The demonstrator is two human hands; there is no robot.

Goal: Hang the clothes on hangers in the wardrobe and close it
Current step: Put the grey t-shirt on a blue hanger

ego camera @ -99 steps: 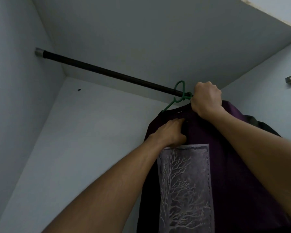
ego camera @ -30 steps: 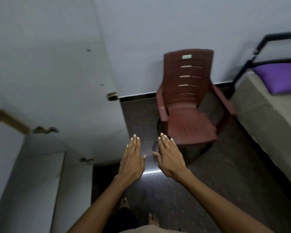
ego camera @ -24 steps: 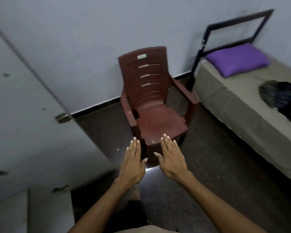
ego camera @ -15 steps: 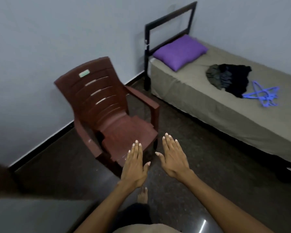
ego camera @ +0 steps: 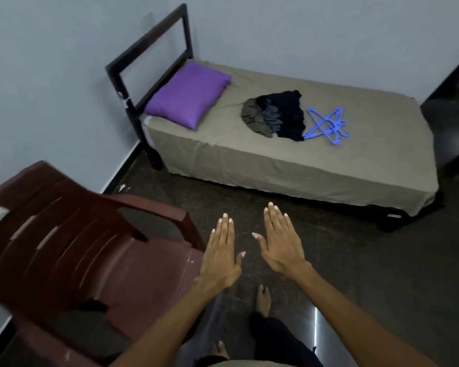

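**Reaching with both hands flat and empty toward the bed**

Hovering side by side above the dark floor, the left hand and the right hand are spread flat with palms down and fingers straight; neither holds anything, and a narrow gap lies between the two thumbs; both bare forearms run back toward the lower edge of the view. Well beyond the fingertips stands the bed, covered with a grey-brown sheet; on it, ahead of the right hand and slightly to its right, lies a crumpled pile of dark clothes, olive at one end and black at the other; just beside that pile, further to the right, sits a tangle of blue hangers, touching or nearly touching the black cloth. A purple pillow rests at the head of the bed, ahead of the left hand, against a black frame. Close to the left of the left hand is a reddish-brown plastic chair, its armrest just beside the fingers; whether hand and chair touch cannot be told. Below the hands, a bare foot stands on the floor.
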